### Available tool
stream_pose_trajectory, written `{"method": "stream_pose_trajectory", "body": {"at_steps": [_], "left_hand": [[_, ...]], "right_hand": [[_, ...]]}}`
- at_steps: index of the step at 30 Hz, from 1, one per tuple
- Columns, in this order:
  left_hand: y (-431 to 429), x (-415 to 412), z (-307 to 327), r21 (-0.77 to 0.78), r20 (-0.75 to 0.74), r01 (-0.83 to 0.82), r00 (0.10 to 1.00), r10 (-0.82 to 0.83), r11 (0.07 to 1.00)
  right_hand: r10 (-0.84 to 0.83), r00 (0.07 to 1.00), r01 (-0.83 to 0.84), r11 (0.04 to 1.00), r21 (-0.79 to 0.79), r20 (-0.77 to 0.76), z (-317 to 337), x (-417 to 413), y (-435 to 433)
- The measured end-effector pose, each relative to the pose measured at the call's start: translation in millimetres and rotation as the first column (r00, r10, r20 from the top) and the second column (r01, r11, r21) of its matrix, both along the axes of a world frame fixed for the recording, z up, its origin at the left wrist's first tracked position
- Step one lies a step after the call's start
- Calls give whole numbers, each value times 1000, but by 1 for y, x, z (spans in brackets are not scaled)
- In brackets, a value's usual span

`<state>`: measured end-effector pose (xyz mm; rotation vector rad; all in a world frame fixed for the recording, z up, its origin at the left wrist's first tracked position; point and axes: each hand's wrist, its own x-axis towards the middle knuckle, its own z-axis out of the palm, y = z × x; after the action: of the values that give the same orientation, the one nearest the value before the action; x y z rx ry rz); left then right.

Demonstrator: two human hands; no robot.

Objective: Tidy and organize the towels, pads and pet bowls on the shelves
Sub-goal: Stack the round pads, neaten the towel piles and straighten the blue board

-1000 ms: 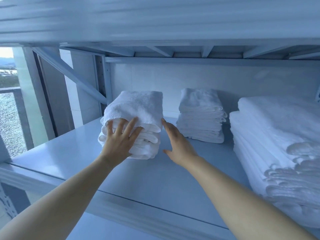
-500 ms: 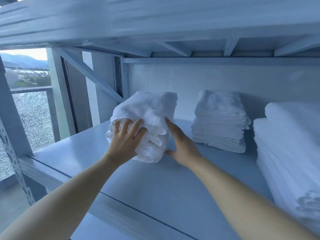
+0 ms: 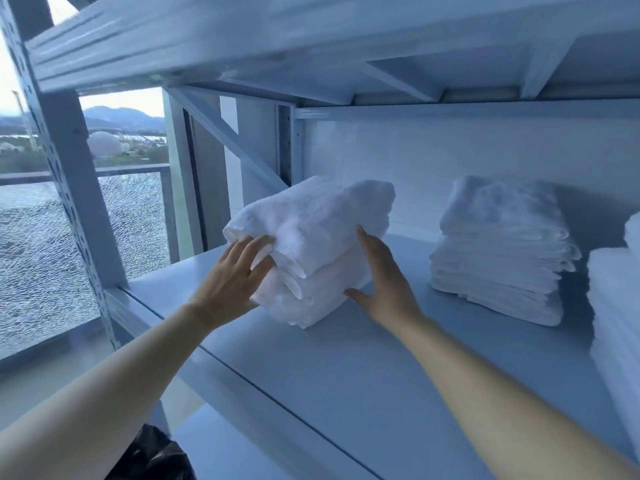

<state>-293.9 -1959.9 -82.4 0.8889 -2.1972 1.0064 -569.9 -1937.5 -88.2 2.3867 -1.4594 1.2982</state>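
Note:
A small stack of folded white towels [image 3: 318,244] sits on the pale blue shelf [image 3: 363,368], left of centre. My left hand [image 3: 232,275] presses flat against the stack's left front face, fingers straight and spread. My right hand [image 3: 381,275] lies flat against the stack's right side, fingers straight, thumb low near the shelf. A second, neater stack of folded white towels [image 3: 502,251] stands to the right near the back wall. A taller white pile [image 3: 620,323] is cut off at the right edge.
The shelf above [image 3: 311,39] hangs low over the stacks. A perforated upright post [image 3: 69,174] and a diagonal brace [image 3: 225,136] stand at the left end, with a window and cracked glass railing beyond. A dark object [image 3: 152,459] shows below the shelf edge.
The camera has swung left and closer. My left hand has slid from the stack's front to its left side, and the stack now sits turned at an angle between both palms.

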Motion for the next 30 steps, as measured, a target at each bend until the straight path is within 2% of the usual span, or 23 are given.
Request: {"method": "stream_pose_trajectory", "body": {"at_steps": [4, 11, 16, 20, 23, 26, 30], "left_hand": [[16, 17, 4, 160, -46, -20, 999, 27, 987], [39, 21, 4, 203, -276, 22, 960, 35, 979], [45, -4, -5, 303, -165, -19, 984, 71, 953], [48, -15, -12, 259, -161, -117, 974, 162, 959], [45, -24, -18, 280, -258, -146, 940, 221, 949], [41, -28, -20, 273, -331, -113, 921, 204, 955], [37, -23, -15, 234, -320, -102, 931, 175, 967]], "right_hand": [[-11, 999, 10, 999, 44, 34, 0, -4, -11], [73, 995, -75, 997, 24, 71, -9, 1, -22], [73, 989, -78, 996, 39, 125, -8, 0, -25], [102, 989, -107, 993, 44, 106, -9, -2, -30], [95, 990, -101, 993, 56, 105, -11, -1, -33], [97, 990, -102, 994, 49, 99, -12, 0, -35], [90, 991, -95, 994, 45, 103, -12, 4, -35]]}}
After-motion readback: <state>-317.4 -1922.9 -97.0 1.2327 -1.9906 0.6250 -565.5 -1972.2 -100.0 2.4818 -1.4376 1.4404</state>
